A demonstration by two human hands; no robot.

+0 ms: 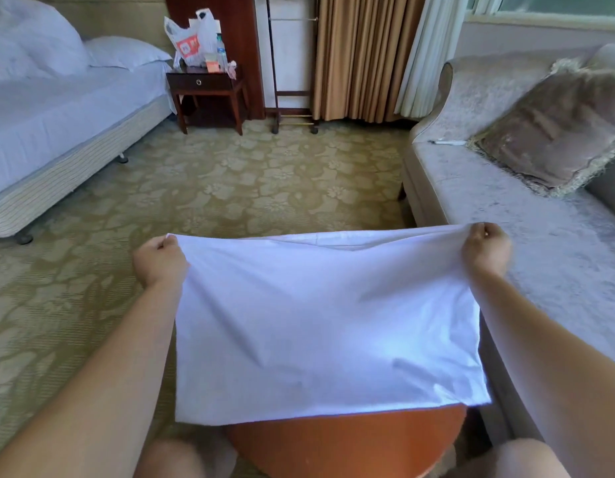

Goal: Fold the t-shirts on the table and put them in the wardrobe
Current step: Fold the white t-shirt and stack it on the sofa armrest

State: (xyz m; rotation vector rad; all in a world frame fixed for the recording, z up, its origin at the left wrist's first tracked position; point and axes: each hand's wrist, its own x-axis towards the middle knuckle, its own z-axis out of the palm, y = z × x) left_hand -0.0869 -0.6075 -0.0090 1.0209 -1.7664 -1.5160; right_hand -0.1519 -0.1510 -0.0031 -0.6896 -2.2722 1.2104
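One t-shirt [326, 322], taut between left hand [159, 260] and right hand [485, 250]

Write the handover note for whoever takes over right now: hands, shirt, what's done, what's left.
Left hand: pinches the upper left corner of the white fabric t-shirt.
Right hand: pinches the upper right corner.
Shirt: stretched between both hands, hanging over the round orange-brown table and hiding its far part.
Done: it shows as a plain rectangle with no sleeves visible, so it is probably partly folded.
Left: finish the fold and carry it to the wardrobe, which is not clearly in view.
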